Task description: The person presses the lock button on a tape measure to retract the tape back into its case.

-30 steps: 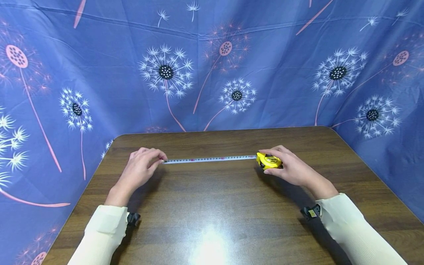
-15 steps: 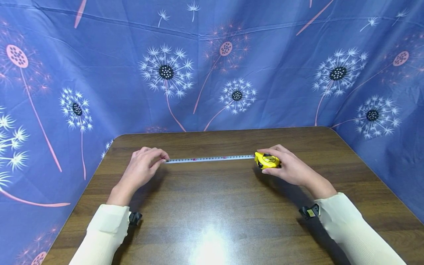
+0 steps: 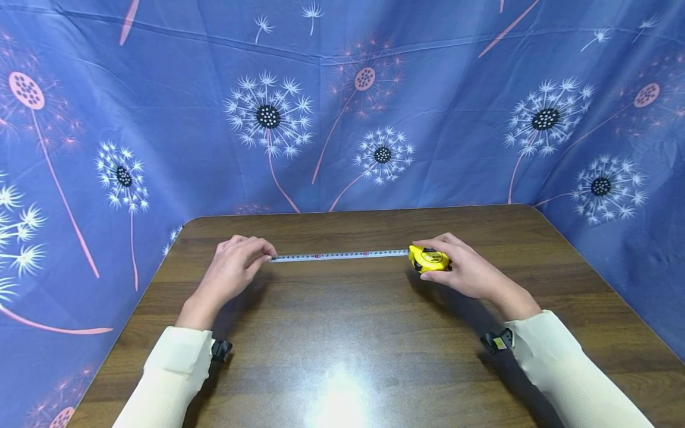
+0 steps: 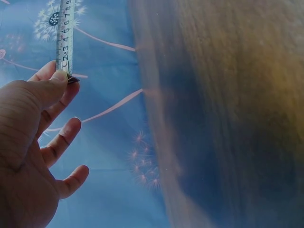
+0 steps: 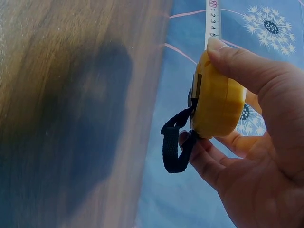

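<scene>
A yellow tape measure case [image 3: 429, 260] [image 5: 216, 100] is gripped in my right hand [image 3: 464, 271] above the brown table [image 3: 374, 333]. A black wrist strap [image 5: 174, 142] hangs from the case. The white tape blade [image 3: 339, 256] runs level from the case to my left hand [image 3: 235, 269]. Thumb and forefinger of the left hand pinch the blade's end hook [image 4: 67, 77]. The blade's numbered end [image 4: 64, 33] shows in the left wrist view. Both hands hover a little above the tabletop, left and right of its middle.
A blue cloth with dandelion print [image 3: 342, 107] hangs behind and to both sides of the table. The table's far edge [image 3: 358, 211] lies just beyond the hands. A bright light glare [image 3: 337, 398] shows on the near tabletop.
Both hands have drawn slightly closer together: the left hand moved a little right and the case a little left, so the stretch of blade between them is a bit shorter.
</scene>
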The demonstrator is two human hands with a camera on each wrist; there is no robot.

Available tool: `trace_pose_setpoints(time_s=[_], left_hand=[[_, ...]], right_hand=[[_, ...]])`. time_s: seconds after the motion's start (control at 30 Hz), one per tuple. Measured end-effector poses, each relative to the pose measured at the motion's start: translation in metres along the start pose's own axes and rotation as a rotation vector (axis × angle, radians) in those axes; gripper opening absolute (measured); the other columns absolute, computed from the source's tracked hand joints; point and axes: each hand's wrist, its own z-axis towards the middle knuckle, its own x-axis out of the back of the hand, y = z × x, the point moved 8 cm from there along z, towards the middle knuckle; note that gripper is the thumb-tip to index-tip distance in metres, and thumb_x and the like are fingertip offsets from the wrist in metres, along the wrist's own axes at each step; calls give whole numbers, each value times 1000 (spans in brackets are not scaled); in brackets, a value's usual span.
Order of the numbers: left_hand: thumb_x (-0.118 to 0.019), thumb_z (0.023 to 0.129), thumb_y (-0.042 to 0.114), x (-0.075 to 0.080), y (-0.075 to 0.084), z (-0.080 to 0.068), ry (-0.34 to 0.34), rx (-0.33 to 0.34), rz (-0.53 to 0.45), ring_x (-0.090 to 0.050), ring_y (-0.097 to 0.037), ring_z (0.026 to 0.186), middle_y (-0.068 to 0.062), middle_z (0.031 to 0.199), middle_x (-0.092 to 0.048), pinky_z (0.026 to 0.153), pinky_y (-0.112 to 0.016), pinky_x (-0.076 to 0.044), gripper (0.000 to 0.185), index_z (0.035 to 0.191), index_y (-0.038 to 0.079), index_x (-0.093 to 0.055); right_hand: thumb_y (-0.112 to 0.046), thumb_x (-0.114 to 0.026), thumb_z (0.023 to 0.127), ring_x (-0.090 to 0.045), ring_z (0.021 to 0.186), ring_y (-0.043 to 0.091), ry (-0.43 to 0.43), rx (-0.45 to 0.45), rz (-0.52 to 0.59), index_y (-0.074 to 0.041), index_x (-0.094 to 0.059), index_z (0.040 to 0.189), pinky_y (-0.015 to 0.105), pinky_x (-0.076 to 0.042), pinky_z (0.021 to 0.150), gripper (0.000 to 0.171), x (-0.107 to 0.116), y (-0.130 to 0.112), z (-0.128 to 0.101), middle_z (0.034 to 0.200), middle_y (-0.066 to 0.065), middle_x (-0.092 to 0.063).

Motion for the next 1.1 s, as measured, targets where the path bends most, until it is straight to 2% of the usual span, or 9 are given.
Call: trace_pose_setpoints(time_s=[0.9,1.1], left_hand=[[-73,97,13,-11,15,11,-3,-26,-17,-60,-21,101,12,107,-73,96,-57,-37,15,103,26,-71],[-74,96,12,-10,21,13,5,-41,-18,-60,-23,101,12,106,-73,95,-57,-38,14,102,25,-71]], right_hand=[[-30,-84,89,-57,103,23,-7,-3,2,-20,-57,147,45,-49,83,65,-5,-5,3,126,10,-56],[-26,-86,88,-57,103,22,0,9,6,-19,-58,147,45,-49,83,66,-7,-7,4,124,10,-56]])
